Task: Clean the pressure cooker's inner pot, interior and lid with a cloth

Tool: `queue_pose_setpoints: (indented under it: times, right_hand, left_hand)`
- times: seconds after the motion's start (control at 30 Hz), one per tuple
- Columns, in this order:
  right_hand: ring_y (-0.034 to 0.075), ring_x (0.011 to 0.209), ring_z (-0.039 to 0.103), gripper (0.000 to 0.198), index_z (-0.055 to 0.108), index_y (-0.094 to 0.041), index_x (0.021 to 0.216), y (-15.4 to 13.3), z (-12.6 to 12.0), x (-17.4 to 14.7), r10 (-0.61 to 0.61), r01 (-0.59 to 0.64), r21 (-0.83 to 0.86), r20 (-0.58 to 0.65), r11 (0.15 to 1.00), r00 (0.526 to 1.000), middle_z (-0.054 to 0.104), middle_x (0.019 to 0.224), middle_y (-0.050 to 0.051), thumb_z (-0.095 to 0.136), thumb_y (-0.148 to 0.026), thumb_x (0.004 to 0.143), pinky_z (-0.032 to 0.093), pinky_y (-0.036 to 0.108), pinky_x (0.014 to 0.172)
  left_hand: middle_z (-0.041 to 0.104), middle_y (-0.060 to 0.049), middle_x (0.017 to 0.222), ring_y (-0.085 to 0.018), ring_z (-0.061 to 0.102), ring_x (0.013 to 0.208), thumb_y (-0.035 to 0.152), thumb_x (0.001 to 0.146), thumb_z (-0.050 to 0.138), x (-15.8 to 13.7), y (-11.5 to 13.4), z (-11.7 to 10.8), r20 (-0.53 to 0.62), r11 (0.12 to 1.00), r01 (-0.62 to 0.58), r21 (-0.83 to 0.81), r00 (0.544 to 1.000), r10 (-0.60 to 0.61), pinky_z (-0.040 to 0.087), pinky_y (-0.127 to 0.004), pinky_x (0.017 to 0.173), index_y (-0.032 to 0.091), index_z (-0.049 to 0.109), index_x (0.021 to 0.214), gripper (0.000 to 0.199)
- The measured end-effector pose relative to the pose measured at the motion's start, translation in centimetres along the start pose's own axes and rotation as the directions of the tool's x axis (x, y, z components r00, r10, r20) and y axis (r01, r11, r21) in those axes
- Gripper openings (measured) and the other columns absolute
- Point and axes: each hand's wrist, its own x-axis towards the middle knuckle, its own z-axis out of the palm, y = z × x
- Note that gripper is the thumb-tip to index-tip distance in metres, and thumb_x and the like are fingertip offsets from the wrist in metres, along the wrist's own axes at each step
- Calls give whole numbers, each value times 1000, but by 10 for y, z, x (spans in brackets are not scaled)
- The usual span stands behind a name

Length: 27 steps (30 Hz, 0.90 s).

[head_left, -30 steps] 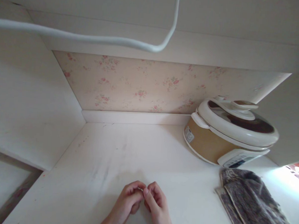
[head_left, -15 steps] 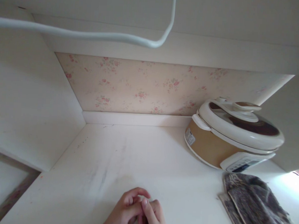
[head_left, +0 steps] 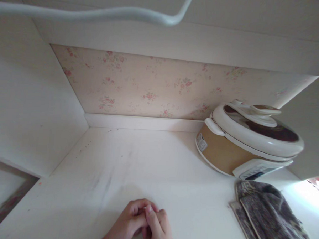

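Note:
At the bottom middle, my left hand (head_left: 131, 219) and my right hand (head_left: 157, 228) are pressed together just over the white counter (head_left: 187, 203). The left fingers curl over towards the right hand, and the right thumb lies across the left fingertips. Both hands are closed. Whatever is between the fingers, if anything, is hidden from view.
To the right stands a tan and white electric cooker (head_left: 227, 148) with its lid on. A folded dark patterned cloth (head_left: 272, 214) lies in front of it. Overhead a white cable (head_left: 100, 14) hangs below the shelf (head_left: 166, 41). Floral wallpaper (head_left: 140, 82) covers the back wall.
The view has shifted slightly, so the cable and wall sit higher in it. My hands have drawn closer together, the right thumb now further over the left fingers.

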Motion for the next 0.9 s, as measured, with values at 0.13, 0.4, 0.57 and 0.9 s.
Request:
queue_pose_setpoints:
  times: [0.13,0.4,0.57,0.9]
  right_hand:
    - [10,40,37,68,45,-19,41,-5,1,4,-4,4,-14,30,1000,1000,37,38,-2,33,-63,92,30,24,45]
    - [10,42,38,65,44,-19,43,-2,-2,6,-110,107,-57,-43,993,993,40,40,-2,35,-62,91,31,24,47]
    - [11,48,43,58,51,-19,55,-2,-1,1,-228,205,-235,-76,950,971,45,48,-2,32,-59,92,33,23,48]
    - [13,63,53,46,68,-20,82,-2,-6,-16,-359,303,-461,-37,834,933,60,65,0,34,-48,96,39,22,63]
  left_hand:
    - [53,1,48,-8,42,43,41,73,67,3,-2,-2,12,995,-67,70,998,67,20,-21,45,14,68,86,30]
    - [49,3,51,-7,34,45,41,78,61,0,-11,2,16,962,-219,165,976,219,17,-21,44,14,68,90,29]
    - [54,2,57,-11,44,52,41,83,55,-7,-22,6,9,847,-401,350,905,425,30,-22,49,15,69,90,31]
    - [73,-6,93,-22,65,90,29,81,48,-7,-40,3,-31,608,-523,597,743,669,47,-30,83,16,71,94,30]
